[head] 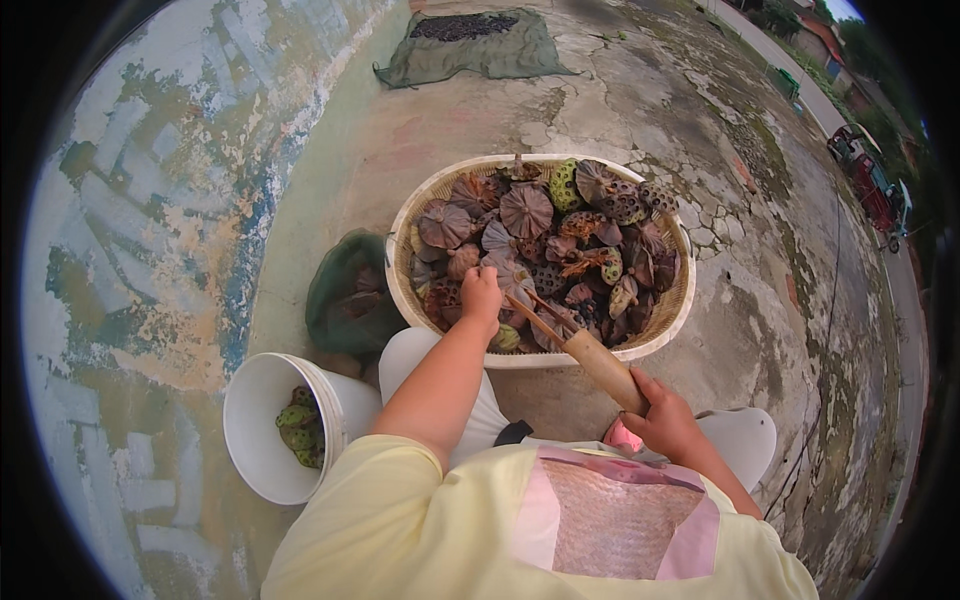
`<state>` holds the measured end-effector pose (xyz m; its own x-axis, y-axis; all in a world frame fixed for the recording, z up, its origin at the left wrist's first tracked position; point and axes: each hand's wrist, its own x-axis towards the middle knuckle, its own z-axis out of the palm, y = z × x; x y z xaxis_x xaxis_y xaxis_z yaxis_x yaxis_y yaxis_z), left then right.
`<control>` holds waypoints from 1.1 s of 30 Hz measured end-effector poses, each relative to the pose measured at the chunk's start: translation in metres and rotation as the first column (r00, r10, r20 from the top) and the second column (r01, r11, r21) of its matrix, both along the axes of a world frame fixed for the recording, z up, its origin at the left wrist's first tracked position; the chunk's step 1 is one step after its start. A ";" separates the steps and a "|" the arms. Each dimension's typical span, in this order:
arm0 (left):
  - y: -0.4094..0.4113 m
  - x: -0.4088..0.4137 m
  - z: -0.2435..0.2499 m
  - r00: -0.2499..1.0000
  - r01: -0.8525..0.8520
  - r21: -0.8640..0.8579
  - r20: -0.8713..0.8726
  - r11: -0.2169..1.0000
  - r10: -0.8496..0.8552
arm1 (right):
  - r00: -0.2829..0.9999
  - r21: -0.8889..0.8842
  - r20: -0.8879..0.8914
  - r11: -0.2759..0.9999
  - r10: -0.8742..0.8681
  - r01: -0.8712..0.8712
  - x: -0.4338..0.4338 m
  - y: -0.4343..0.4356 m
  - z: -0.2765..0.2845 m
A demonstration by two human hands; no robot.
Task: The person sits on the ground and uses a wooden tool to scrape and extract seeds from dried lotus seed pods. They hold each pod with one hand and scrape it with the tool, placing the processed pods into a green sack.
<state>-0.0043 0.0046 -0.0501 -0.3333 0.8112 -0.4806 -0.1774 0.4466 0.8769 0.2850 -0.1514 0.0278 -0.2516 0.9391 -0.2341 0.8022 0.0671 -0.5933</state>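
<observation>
An oval plastic basket (679, 319) in front of me is heaped with lotus seed pods, mostly brown and dried, a few green. My left hand (481, 298) reaches over its near left part, fingers curled at the edge of a dried lotus seed pod (514, 276); the fingertips are partly hidden. In my right hand (661, 421) is the butt of a thick bamboo tool (604, 369). Its two thin prongs point up and left over the basket's near rim, their tips close to that pod. A green lotus pod (505, 339) lies below my left hand.
At my left a white bucket (247, 435), tipped towards me, holds several green pods (300, 427). A dark green mesh bag (337, 300) sits between basket and painted wall (150, 225). Farther off, dark items lie on a green net (480, 60). The concrete is cracked (720, 232).
</observation>
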 end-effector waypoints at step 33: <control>-0.011 0.008 -0.022 0.642 -0.128 0.151 0.766 0.980 -0.034 | 0.854 -0.338 -0.451 0.935 -0.261 0.107 -0.017 -0.021 -0.029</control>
<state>0.0033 -0.0068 -0.0723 0.0455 0.9002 -0.4331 -0.8344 0.2726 0.4791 0.2681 -0.1729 -0.0013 -0.2334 0.8873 -0.3977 0.3896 -0.2894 -0.8743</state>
